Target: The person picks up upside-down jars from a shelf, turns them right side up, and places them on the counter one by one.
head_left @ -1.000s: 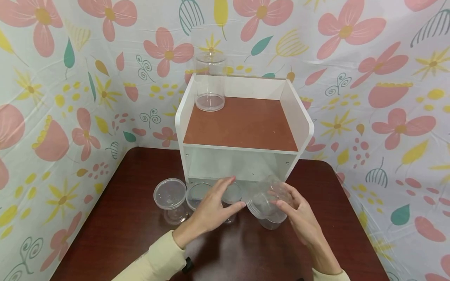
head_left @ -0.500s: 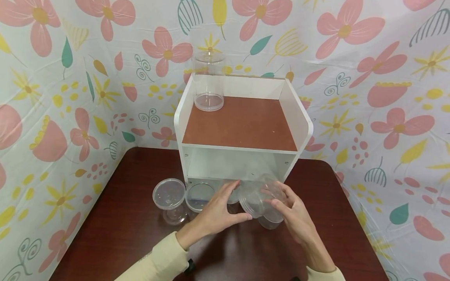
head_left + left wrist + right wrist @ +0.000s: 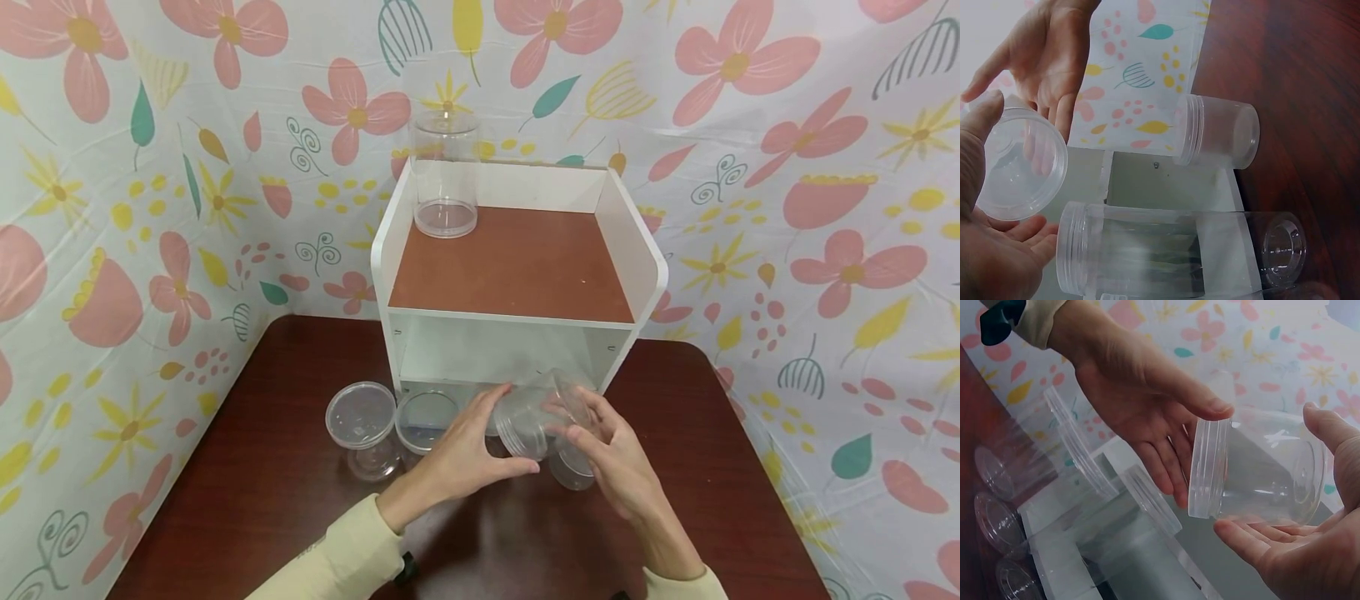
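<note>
A clear plastic jar (image 3: 536, 415) with a ridged screw lid (image 3: 1207, 467) is held tilted in the air, lid toward the left. My right hand (image 3: 622, 471) grips it near its base, thumb on one side and fingers on the other. At the lid end is my left hand (image 3: 459, 454), its thumb and fingers spread to either side of the lid. In the right wrist view the left thumb appears to touch the lid's edge. More clear lidded jars stand below: one at the left (image 3: 362, 417), one beside it (image 3: 427, 417), and one partly hidden under the held jar (image 3: 573, 468).
A white shelf unit (image 3: 652, 275) with a brown top board (image 3: 517, 267) stands behind the hands. One tall clear jar (image 3: 446, 179) sits on its upper left corner. The dark red table (image 3: 720, 467) meets a floral cloth backdrop (image 3: 750, 250).
My right hand has moved the jar left, bringing its lid between the left thumb and fingers. The left hand has shifted slightly right. The standing jars have stayed in place.
</note>
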`<control>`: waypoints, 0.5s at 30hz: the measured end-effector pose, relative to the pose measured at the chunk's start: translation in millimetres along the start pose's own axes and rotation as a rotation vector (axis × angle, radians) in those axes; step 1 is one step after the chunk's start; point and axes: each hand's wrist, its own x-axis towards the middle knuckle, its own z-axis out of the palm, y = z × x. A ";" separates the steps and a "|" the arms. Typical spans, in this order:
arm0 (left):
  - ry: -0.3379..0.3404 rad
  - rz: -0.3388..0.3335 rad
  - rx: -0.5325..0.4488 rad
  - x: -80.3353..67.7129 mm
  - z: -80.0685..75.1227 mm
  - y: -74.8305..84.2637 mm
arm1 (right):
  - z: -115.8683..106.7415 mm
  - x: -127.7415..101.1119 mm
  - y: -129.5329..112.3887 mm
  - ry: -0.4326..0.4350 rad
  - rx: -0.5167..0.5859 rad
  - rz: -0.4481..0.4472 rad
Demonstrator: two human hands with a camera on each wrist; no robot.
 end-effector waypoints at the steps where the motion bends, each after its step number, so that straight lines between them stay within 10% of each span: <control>1: 0.001 0.000 -0.002 0.2 -0.2 0.2 | 0.4 0.3 -0.1 0.000 -0.001 0.003; 15: 0.022 -0.026 -0.073 -0.8 -0.9 1.4 | 0.7 1.5 -1.5 -0.042 0.027 0.011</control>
